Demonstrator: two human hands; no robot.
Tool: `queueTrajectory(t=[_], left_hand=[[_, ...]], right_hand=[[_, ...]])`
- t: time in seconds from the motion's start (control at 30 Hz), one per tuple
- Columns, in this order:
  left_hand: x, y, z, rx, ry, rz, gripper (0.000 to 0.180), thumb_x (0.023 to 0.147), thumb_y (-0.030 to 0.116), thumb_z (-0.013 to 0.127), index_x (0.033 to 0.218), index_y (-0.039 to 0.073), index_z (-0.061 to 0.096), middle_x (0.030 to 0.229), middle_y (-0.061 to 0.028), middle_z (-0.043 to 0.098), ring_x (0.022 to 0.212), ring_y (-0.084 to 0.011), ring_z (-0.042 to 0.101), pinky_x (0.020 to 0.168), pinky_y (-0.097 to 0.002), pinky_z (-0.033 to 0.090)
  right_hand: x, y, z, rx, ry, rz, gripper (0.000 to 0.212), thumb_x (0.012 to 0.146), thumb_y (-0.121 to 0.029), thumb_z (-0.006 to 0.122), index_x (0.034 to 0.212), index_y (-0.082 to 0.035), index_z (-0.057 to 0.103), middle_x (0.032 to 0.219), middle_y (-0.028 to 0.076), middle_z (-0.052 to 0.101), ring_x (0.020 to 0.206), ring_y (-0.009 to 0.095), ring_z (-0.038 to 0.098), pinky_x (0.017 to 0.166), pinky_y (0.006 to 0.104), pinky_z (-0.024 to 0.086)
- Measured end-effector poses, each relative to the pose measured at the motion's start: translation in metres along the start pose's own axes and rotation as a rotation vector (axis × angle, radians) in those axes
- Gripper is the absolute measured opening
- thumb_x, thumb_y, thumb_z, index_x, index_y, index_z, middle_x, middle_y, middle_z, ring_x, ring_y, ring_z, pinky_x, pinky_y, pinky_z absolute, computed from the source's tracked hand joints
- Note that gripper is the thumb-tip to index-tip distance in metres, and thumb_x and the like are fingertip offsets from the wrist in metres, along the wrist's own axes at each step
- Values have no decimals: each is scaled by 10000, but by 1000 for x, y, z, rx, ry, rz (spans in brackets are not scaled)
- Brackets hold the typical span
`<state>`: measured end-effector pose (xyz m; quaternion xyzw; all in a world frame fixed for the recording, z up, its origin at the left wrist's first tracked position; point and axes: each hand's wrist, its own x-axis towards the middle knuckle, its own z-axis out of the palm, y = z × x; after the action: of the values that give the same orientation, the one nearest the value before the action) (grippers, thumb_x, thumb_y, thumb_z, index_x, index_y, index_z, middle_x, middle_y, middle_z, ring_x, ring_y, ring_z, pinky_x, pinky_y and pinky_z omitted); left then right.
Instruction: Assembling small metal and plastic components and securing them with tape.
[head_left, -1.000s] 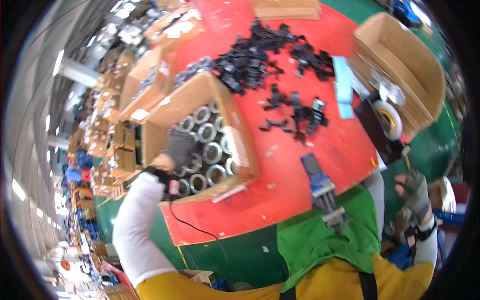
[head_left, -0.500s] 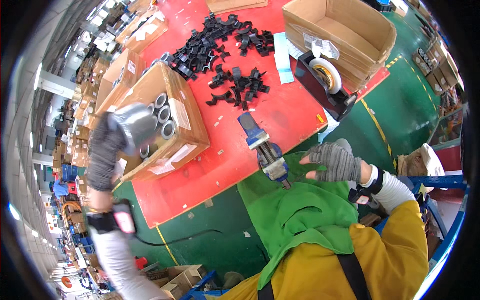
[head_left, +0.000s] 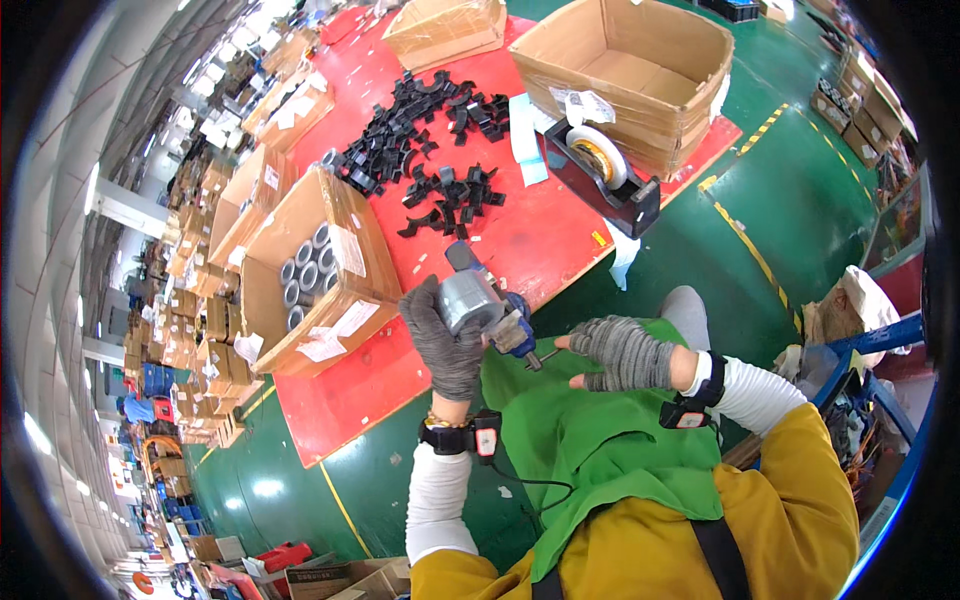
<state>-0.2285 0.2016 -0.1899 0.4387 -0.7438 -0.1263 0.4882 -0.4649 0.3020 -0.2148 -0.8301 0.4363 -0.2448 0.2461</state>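
Observation:
My left hand (head_left: 440,345), in a grey knit fingerless glove, grips a short grey cylinder (head_left: 468,302). It holds the cylinder at the jaws of a blue bench vise (head_left: 515,332) on the near edge of the red table; I cannot tell whether the cylinder sits between the jaws. My right hand (head_left: 625,352), gloved alike, hovers over my green apron (head_left: 600,430) by the vise's handle bar (head_left: 545,357), thumb and forefinger apart with nothing between them. Left of the vise, an open cardboard box (head_left: 372,290) contains several grey tubes (head_left: 308,272).
Black curved clips (head_left: 415,125) lie heaped across the red table (head_left: 510,225). A tape dispenser (head_left: 610,180) stands at the table's right edge, before a large open carton (head_left: 620,95). Another carton (head_left: 445,35) stands at the far side. Blue racking (head_left: 880,340) is at my right.
My left hand has swung right from the tube box to the vise, carrying the grey cylinder. My right hand stays by the vise handle. The view has shifted slightly.

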Motion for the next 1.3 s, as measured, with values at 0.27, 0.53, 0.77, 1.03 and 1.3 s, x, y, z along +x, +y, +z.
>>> queueTrajectory(t=[0.27,0.53,0.77,1.03,1.3], left_hand=[[-4,-5,26,-152,89,0,732,701,320,699,1278,-21,402,1113,-172,431,1022,-321,475,886,-403,412],[-4,0,21,-31,24,62,744,709,320,716,1291,-8,388,1092,-165,434,1009,-312,472,865,-411,409],[0,8,16,4,-129,16,769,689,282,742,1303,-6,380,1061,-151,456,969,-308,493,825,-403,425],[-18,56,-59,-86,-297,14,660,644,66,705,1249,11,448,1172,-148,514,1083,-288,512,945,-387,397],[-100,92,47,-492,-1045,-346,394,808,123,641,1177,30,541,1103,-144,593,1043,-247,574,899,-341,442]], right_hand=[[3,0,17,-76,1,31,517,820,-396,576,1160,-9,537,947,175,591,857,331,589,734,419,468],[16,-18,43,0,-65,177,458,838,-366,563,1132,-13,558,869,196,613,774,358,603,681,431,483],[19,-38,100,805,113,169,473,906,-363,502,1225,-14,500,1042,189,614,968,319,607,848,377,466],[-5,25,60,737,-189,161,399,901,-330,532,1179,-45,558,1005,136,649,969,230,617,861,324,460],[-49,145,24,582,793,672,325,787,-132,689,1056,-30,536,812,29,570,747,113,540,681,278,468]])
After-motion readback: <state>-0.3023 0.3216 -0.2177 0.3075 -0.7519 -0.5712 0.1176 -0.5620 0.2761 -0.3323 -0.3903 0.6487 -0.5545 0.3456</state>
